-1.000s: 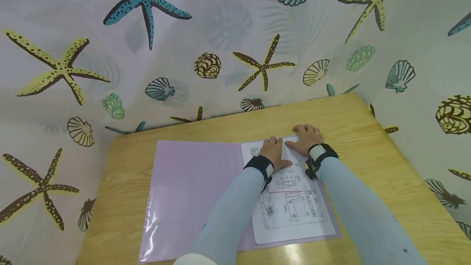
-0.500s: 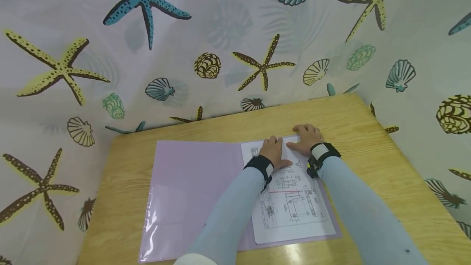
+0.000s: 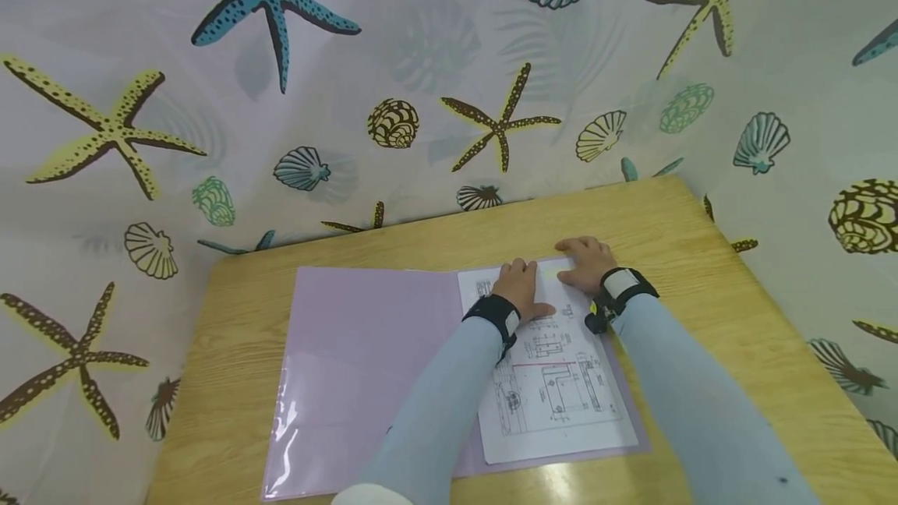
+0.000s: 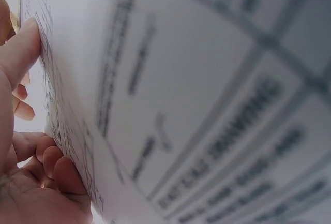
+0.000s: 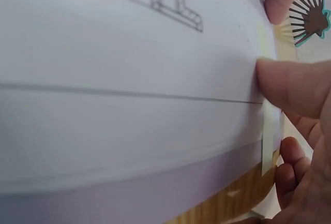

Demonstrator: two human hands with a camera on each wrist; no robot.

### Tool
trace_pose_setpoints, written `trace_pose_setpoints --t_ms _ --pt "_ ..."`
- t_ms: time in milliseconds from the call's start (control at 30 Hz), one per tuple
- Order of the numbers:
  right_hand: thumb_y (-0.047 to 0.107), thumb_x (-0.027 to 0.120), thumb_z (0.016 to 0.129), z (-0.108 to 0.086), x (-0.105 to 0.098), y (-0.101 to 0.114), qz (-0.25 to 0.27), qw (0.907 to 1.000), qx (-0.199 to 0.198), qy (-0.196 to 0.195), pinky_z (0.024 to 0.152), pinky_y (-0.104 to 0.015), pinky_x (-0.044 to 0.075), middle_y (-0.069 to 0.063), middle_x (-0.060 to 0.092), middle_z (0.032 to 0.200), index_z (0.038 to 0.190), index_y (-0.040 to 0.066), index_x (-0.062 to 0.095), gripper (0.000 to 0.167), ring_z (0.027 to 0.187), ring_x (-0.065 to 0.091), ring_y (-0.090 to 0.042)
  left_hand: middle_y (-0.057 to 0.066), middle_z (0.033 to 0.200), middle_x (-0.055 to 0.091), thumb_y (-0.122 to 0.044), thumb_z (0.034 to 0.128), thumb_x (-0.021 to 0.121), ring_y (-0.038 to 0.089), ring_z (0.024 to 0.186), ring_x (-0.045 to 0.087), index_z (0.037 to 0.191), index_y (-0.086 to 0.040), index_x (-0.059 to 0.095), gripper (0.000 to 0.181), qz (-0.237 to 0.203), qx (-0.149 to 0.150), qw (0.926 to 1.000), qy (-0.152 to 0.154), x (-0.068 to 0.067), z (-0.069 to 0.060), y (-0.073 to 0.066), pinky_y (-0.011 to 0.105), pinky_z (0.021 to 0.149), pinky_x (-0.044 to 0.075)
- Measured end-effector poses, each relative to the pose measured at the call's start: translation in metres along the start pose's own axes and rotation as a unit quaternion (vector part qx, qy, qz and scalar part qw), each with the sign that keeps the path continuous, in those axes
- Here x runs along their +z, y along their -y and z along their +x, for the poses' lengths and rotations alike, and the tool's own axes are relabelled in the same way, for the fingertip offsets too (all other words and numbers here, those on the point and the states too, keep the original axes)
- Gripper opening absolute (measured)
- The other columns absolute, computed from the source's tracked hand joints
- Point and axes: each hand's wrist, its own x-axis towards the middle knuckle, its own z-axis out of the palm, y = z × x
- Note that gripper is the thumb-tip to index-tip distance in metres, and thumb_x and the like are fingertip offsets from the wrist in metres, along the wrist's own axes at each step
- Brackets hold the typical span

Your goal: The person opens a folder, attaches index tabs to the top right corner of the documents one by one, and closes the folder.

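A sheet of technical drawings (image 3: 561, 404) lies on the right half of an open lilac folder (image 3: 372, 365). My left hand (image 3: 517, 288) rests on the sheet's upper part, its thumb pointing right. In the left wrist view its fingers (image 4: 51, 162) are loosely bent against the paper and hold nothing visible. At the top right corner my right hand (image 3: 589, 265) lies spread across the folder's edge. Its thumb (image 5: 289, 81) presses on a pale yellow strip (image 5: 268, 136) along the sheet's top edge. The strip's end extends past the folder's side.
The folder lies on a wood-grain table (image 3: 238, 333). Behind and to the right of the table hangs a white cloth (image 3: 435, 45) printed with starfish and shells. Black straps (image 3: 494, 314) with small cameras are on both wrists.
My right thumb has slid a little to the right along the sheet's top edge, and the right wrist has shifted right. The left hand stays in place.
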Motion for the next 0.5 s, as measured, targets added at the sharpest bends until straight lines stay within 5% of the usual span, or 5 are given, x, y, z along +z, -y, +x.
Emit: trace_pose_setpoints --t_ms 233,500 --pt "0.028 0.056 0.094 -0.001 0.0 0.0 0.027 0.9996 -0.005 -0.003 0.106 -0.066 0.017 -0.024 0.019 0.151 0.142 0.014 0.043 0.052 0.135 0.014 -0.051 0.008 0.139 0.045 -0.065 0.0781 0.064 0.022 0.121 0.044 0.149 -0.01 0.034 0.095 -0.011 0.003 0.9999 -0.006 0.003 0.002 0.001 0.03 0.103 0.04" --pt "0.036 0.061 0.091 0.005 0.018 0.002 -0.011 0.9964 0.012 -0.084 0.101 -0.069 0.022 -0.025 0.027 0.147 0.134 0.014 0.048 0.05 0.13 0.022 -0.054 0.008 0.139 0.045 -0.065 0.0774 0.065 0.023 0.121 0.044 0.149 -0.01 0.034 0.096 -0.008 0.003 0.9999 -0.011 0.005 0.003 0.002 0.03 0.102 0.041"
